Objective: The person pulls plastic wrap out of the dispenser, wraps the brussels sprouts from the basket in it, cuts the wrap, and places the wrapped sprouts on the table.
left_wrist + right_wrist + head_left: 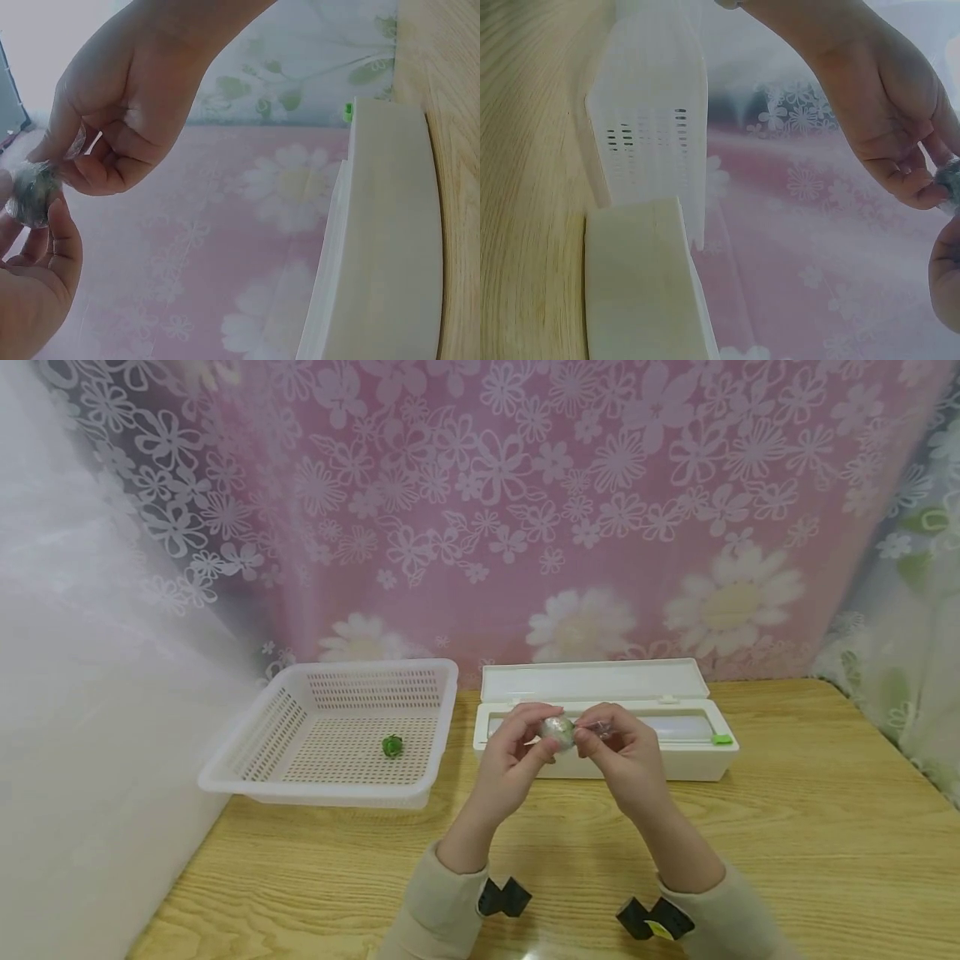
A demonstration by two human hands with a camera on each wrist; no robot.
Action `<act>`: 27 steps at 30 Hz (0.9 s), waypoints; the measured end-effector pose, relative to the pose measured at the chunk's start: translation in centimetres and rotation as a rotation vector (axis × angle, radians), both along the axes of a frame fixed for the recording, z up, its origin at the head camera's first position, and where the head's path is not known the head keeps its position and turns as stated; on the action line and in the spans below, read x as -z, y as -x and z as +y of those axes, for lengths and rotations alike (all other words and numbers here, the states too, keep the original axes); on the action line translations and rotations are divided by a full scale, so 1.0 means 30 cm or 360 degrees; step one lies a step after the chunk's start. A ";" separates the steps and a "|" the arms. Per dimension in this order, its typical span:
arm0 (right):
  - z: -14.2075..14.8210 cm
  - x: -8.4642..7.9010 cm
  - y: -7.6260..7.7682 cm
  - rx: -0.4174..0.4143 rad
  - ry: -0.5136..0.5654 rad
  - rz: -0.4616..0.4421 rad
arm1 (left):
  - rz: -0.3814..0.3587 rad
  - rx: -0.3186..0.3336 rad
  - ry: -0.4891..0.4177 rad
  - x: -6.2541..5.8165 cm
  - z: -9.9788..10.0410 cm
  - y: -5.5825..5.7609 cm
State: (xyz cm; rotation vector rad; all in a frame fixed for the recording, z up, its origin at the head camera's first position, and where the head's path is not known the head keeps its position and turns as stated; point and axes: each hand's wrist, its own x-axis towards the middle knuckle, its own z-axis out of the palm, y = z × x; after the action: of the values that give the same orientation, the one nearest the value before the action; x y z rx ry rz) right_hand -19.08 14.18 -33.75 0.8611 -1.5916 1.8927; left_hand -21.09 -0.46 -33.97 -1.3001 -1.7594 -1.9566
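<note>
Above the front of a white lidded box (637,767), both hands work on a small round bundle wrapped in clear plastic film (558,732), with something green showing through. My left hand (506,768) holds the bundle between thumb and fingers. From the other side, my right hand (630,764) pinches the film close against the bundle, and a loose bit of film shows by its fingers. The left wrist view shows the shiny wrapped bundle (33,196) between both sets of fingertips. In the right wrist view the bundle (951,184) is partly cut off by the frame edge.
Behind the hands, the box's lid (592,681) stands open over a pale roll (678,727), with a green slider (722,739) at the right end. Left of it, a white perforated basket (315,790) holds one small green vegetable (392,746). A flowered curtain (465,527) hangs behind the wooden table (810,827).
</note>
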 end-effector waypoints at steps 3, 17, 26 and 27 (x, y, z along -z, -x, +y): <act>-0.001 0.004 -0.001 -0.0006 0.0008 -0.0018 | -0.0036 -0.0046 0.0049 0.000 0.003 -0.008; 0.029 -0.017 -0.005 -0.0092 -0.0191 0.0162 | -0.0129 -0.0125 -0.0025 -0.008 0.002 -0.010; 0.021 -0.019 -0.011 0.0028 -0.0055 0.0147 | -0.0137 -0.0029 0.0001 0.003 0.003 -0.006; 0.019 -0.020 -0.012 0.0034 -0.0050 0.0132 | -0.0125 -0.0015 0.0006 0.002 0.003 -0.006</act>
State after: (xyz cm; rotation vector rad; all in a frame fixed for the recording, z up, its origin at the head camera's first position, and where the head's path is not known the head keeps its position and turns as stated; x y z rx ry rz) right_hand -18.72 14.74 -33.16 0.9198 -1.5781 1.7983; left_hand -20.92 -0.36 -34.05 -1.2300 -1.8021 -2.0261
